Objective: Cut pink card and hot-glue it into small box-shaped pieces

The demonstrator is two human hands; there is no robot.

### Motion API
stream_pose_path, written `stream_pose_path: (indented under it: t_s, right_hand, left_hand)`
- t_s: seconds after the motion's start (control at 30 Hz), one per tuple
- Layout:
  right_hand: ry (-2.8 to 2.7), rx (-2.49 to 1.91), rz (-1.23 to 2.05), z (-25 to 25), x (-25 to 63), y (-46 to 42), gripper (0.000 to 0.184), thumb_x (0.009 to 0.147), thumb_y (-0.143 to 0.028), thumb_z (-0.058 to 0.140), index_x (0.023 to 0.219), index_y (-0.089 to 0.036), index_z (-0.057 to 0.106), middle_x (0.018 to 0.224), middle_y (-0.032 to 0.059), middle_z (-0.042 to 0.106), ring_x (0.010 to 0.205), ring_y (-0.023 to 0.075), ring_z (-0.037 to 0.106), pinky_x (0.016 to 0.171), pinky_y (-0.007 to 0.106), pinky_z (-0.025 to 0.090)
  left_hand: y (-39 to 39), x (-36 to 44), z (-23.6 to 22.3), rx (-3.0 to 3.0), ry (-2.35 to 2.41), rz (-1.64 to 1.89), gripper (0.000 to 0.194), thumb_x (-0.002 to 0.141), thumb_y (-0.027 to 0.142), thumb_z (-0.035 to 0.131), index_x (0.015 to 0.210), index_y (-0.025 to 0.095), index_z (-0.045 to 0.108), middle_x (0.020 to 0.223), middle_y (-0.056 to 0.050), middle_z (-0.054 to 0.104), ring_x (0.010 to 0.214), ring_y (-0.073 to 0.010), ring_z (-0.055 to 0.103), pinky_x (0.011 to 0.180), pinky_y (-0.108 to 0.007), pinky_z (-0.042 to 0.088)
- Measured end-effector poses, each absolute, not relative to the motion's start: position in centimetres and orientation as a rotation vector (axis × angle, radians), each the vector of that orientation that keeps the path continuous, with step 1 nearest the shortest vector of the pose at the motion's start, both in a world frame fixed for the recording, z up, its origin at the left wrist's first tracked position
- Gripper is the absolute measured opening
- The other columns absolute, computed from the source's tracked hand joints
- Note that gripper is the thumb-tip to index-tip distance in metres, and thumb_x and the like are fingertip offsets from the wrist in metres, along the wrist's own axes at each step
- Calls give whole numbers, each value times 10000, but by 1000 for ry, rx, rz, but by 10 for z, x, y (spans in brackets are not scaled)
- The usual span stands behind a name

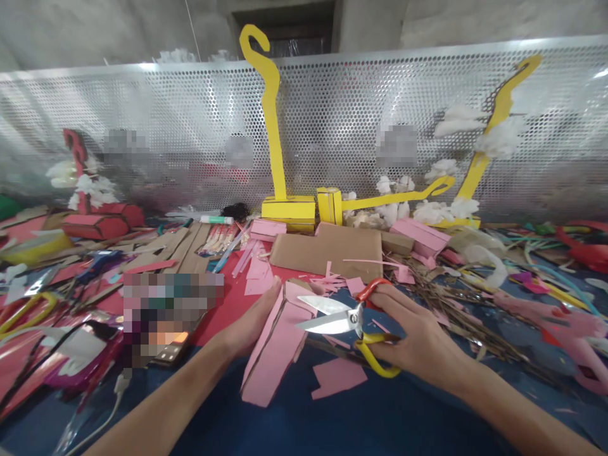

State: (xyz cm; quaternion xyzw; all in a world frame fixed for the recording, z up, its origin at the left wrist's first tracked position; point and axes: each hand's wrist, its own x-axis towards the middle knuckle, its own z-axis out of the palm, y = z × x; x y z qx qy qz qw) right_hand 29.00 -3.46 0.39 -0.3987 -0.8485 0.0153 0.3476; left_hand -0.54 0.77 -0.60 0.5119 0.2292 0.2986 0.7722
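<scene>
My left hand grips a pink paper-covered cardboard box from its left side, partly hidden behind it. The box stands tilted, with bare brown cardboard showing along its edges. In my right hand are scissors with one red and one yellow handle loop. Their blades are spread apart and point left, the tips beside the box's upper right side. Below the blades a pink paper scrap lies on the dark blue surface.
Brown cardboard lies behind the box. A yellow hooked stand rises at the back before a perforated metal panel. Cardboard strips and a pink glue gun are on the right. A glue stick lies back left.
</scene>
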Motion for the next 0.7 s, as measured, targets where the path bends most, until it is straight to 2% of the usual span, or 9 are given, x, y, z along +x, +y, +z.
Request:
stream_pose_path:
  t_s: [0.13,0.23,0.33,0.57,0.7]
  right_hand:
    - [-2198,-1004,32,2,289,-35,345,772,-120,669,1102,-195,604,1135,114,690,976,234,711,810,290,617]
    - [-2190,-1015,55,0,288,-34,318,778,-107,650,1080,-195,607,1123,113,690,934,220,708,741,262,620]
    - [-2184,-1028,86,-2,289,-34,299,805,-129,658,1090,-202,601,1093,104,687,895,204,702,676,236,609]
    - [-2182,-1020,1,-7,290,-33,258,842,-164,655,1092,-209,612,1009,87,707,843,205,701,711,271,594]
    - [-2165,-1039,4,-7,290,-31,203,854,-178,658,1050,-213,620,947,65,701,772,185,677,671,259,566]
  left_hand:
    - [6,-3,-4,1104,496,662,752,947,774,340,1272,156,618,679,-56,688,490,-177,632,482,-262,505]
    - [6,-2,-3,1110,468,535,758,911,811,358,971,131,690,644,-52,645,477,-168,605,466,-259,462]
    - [6,-1,-2,1090,439,396,742,898,812,384,727,138,645,620,-48,597,481,-148,577,486,-263,438]
    - [2,6,0,1063,362,354,526,892,616,561,646,152,587,553,-16,539,432,-116,524,455,-259,371]
    - [2,7,0,1045,356,372,530,915,616,523,651,161,588,567,-8,532,436,-113,523,444,-259,359]
